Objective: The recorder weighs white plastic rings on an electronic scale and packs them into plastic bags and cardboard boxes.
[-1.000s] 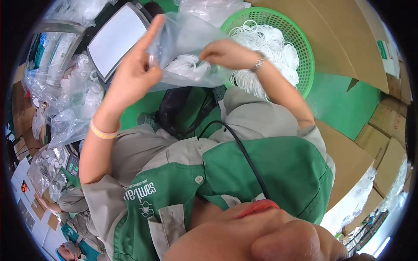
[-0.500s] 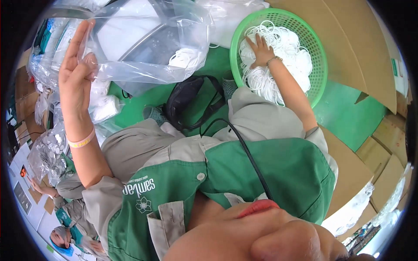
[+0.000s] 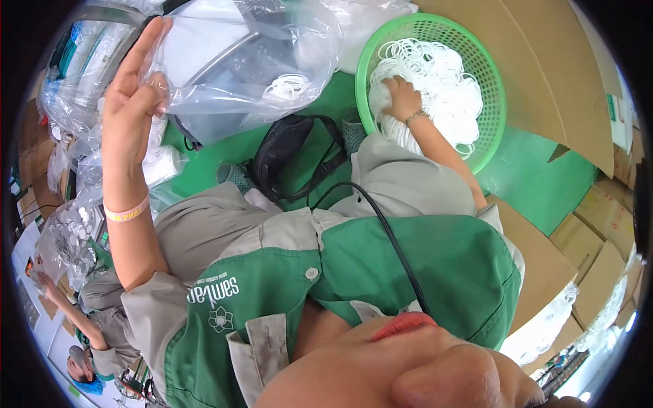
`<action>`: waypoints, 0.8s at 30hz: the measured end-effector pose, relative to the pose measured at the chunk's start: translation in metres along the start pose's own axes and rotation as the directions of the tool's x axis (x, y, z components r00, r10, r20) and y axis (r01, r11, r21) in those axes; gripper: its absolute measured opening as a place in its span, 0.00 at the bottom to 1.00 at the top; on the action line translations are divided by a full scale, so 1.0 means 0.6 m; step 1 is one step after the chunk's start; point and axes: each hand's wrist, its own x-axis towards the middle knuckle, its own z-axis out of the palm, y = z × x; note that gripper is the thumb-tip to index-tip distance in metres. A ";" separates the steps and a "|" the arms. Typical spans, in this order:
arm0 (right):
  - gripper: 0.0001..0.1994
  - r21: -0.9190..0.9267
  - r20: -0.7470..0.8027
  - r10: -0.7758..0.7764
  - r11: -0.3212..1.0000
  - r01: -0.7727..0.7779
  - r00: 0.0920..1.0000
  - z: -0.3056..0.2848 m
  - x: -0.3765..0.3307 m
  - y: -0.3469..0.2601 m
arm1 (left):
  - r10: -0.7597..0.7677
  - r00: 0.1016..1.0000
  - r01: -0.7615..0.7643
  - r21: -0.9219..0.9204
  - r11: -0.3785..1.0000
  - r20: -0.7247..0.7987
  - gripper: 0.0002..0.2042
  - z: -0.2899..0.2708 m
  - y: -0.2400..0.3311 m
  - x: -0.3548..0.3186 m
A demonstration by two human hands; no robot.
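Observation:
My left hand (image 3: 132,102) is raised at the upper left and pinches the edge of a large clear plastic bag (image 3: 245,61). A small bunch of white rings (image 3: 289,87) lies inside the bag. My right hand (image 3: 401,98) reaches into a round green basket (image 3: 493,88) and its fingers are dug into the pile of white rings (image 3: 442,88) that fills it. The fingertips are hidden among the rings.
A black pouch with a strap (image 3: 289,160) lies on the green floor (image 3: 537,177) in front of me. Clear bags of small parts (image 3: 68,231) pile up at the left. Brown cardboard sheets (image 3: 544,61) lie at the right. Another person (image 3: 95,326) sits at the lower left.
My right hand left the bag and went right into the green basket. My left hand swung up and left, lifting the bag open.

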 end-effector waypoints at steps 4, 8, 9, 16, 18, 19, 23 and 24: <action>0.21 -0.021 0.173 0.253 0.967 -0.253 0.952 -0.038 0.047 0.051 | 0.006 1.000 -0.006 0.010 1.000 0.014 0.29 0.005 -0.003 -0.002; 0.21 -0.034 0.074 0.363 0.932 -0.361 0.929 -0.082 0.061 0.115 | 0.005 1.000 -0.005 0.022 1.000 -0.009 0.30 0.004 -0.003 -0.004; 0.21 -0.017 0.070 0.362 0.932 -0.362 0.930 -0.086 0.067 0.121 | 0.002 1.000 -0.002 0.023 1.000 -0.013 0.30 0.000 -0.003 -0.006; 0.32 0.104 0.233 -0.120 0.990 0.098 0.965 -0.005 0.080 0.106 | -0.004 0.999 0.005 -0.003 1.000 0.037 0.29 0.004 -0.010 0.005; 0.41 -0.021 0.158 -0.102 0.994 0.107 0.982 0.006 0.037 0.043 | -0.015 0.999 0.015 0.007 1.000 0.031 0.29 0.005 -0.013 0.002; 0.40 -0.051 0.160 -0.054 0.997 0.063 0.986 0.005 0.026 0.028 | -0.019 0.999 0.019 0.015 1.000 0.038 0.29 0.009 -0.012 0.005; 0.31 -0.133 0.279 0.129 0.987 -0.094 0.951 -0.010 0.004 -0.012 | -0.012 0.998 0.013 -0.006 1.000 0.054 0.29 0.005 -0.012 0.004; 0.27 -0.096 0.329 0.153 0.987 -0.128 0.932 -0.020 0.000 -0.005 | -0.011 0.999 0.011 -0.007 1.000 0.052 0.29 0.004 -0.014 0.003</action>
